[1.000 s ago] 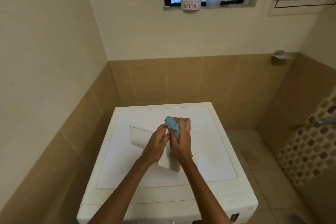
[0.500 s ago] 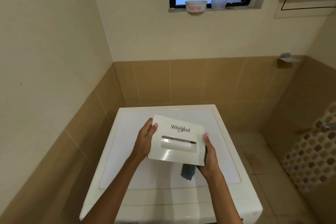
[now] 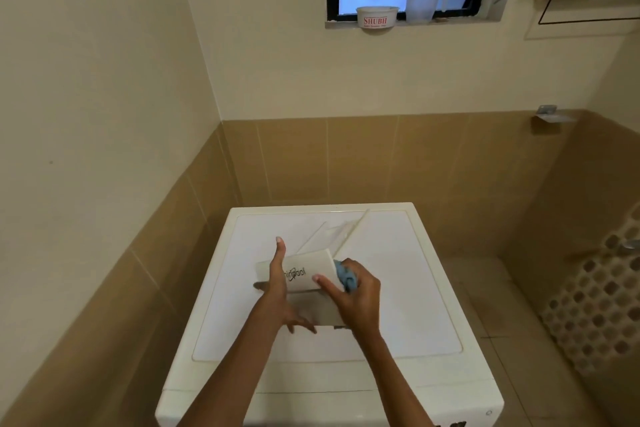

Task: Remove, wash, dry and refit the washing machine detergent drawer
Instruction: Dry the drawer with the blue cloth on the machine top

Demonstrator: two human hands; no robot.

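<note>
The drawer (image 3: pixel 311 270) is between both hands, the left hand (image 3: pixel 277 288) gripping its edge and the right hand (image 3: pixel 358 298) squeezing a blue cloth (image 3: pixel 346 274) against it; it looks light, hard, maybe slippery, best held by its sides.

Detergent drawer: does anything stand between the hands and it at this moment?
Only on one side. The left hand grips the detergent drawer directly, thumb across its front panel. The right hand holds a bunched blue cloth against the drawer's right edge, though its thumb touches the panel bare. The slot is not in view.
</note>
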